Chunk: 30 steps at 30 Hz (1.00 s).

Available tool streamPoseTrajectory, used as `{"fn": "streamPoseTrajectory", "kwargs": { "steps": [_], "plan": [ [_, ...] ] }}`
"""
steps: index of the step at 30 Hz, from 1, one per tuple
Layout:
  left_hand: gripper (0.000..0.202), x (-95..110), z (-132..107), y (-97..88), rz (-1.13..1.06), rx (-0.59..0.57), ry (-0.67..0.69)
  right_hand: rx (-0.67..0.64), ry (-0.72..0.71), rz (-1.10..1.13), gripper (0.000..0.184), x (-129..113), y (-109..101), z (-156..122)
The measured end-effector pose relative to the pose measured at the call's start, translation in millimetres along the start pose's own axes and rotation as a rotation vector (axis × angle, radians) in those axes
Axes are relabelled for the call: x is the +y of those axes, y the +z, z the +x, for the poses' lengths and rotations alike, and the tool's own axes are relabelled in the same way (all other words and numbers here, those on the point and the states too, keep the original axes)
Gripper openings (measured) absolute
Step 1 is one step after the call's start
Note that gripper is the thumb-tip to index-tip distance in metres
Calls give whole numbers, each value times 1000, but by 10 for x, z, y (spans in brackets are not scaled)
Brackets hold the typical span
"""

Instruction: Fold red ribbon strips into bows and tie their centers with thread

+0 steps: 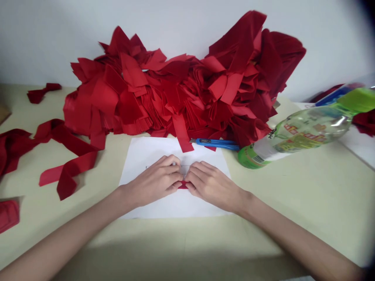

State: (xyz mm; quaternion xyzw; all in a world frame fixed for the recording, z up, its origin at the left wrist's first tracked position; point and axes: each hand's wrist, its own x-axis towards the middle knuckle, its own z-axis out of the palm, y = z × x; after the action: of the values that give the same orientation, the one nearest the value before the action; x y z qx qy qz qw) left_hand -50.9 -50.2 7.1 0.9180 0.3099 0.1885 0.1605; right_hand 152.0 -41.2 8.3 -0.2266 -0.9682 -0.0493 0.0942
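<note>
The left hand [164, 175] and right hand [208, 181] are hiding most of a small red piece [183, 185], only a sliver showing between the thumbs, and are covering some lines on the white paper [178, 205] beneath. With forearms angling inward, both are pinching it, knuckles nearly meeting. Beyond them, matte, folded red strips [164, 89] are lying heaped.
</note>
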Motion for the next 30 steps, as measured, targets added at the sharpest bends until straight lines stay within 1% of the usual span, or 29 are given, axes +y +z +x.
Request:
{"fn": "streamPoseTrajectory", "kwargs": {
  "steps": [3, 5, 8, 13, 15, 18, 20, 25, 28, 30],
  "plan": [
    [18, 9, 26, -53, -125, -45, -44, -61, 58, 187, 16, 26, -58, 29],
    [17, 14, 35, -62, -141, -55, -52, -87, 68, 227, 15, 40, -82, 45],
    [17, 23, 21, -21, -53, -18, -33, -76, 43, 170, 17, 41, -71, 43],
    [21, 76, -68, 110, 222, 67, 42, 35, -21, -44, 22, -27, 21, -26],
    [20, 106, -115, 156, 353, 108, 117, 73, -47, -110, 22, -62, 48, -58],
    [19, 140, -187, 202, 499, 170, 244, 95, -101, -144, 21, -96, 56, -89],
    [18, 151, -232, 217, 533, 201, 269, 111, -141, -144, 21, -107, 48, -96],
    [19, 174, -298, 231, 494, 214, 221, 158, -223, -177, 19, -135, 19, -123],
    [22, 202, -301, 249, 471, 223, 217, 130, -256, -206, 18, -158, -7, -166],
    [23, 221, -295, 267, 473, 230, 219, 99, -225, -182, 18, -168, -23, -194]
  ]
}}
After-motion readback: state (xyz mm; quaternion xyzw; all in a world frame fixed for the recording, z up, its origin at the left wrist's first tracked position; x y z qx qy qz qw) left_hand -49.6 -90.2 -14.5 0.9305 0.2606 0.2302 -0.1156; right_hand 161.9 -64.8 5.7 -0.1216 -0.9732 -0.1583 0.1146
